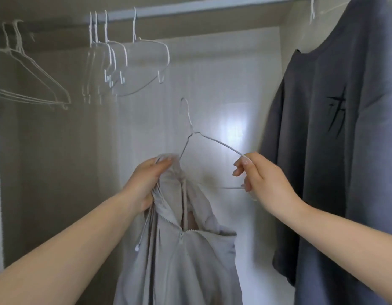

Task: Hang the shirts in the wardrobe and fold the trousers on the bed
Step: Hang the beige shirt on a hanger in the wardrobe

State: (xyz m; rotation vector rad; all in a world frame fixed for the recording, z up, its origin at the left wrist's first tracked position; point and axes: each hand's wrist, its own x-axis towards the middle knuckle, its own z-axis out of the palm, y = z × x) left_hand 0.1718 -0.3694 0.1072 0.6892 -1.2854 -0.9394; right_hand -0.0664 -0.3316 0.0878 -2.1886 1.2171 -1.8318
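Observation:
I hold a light grey zip-up garment (186,260) in front of the open wardrobe. My left hand (144,183) grips its bunched collar, where the left arm of a white wire hanger (212,140) goes into the cloth. My right hand (263,179) pinches the hanger's bare right shoulder end. The hanger's hook points up, well below the wardrobe rail (190,9). The garment hangs down between my forearms, its zip partly open and a drawstring dangling on the left.
A dark grey T-shirt (335,139) with a black mark on its chest hangs from the rail at the right. Several empty white wire hangers (116,62) hang at the rail's left and middle. The wardrobe's pale back wall (223,89) lies behind.

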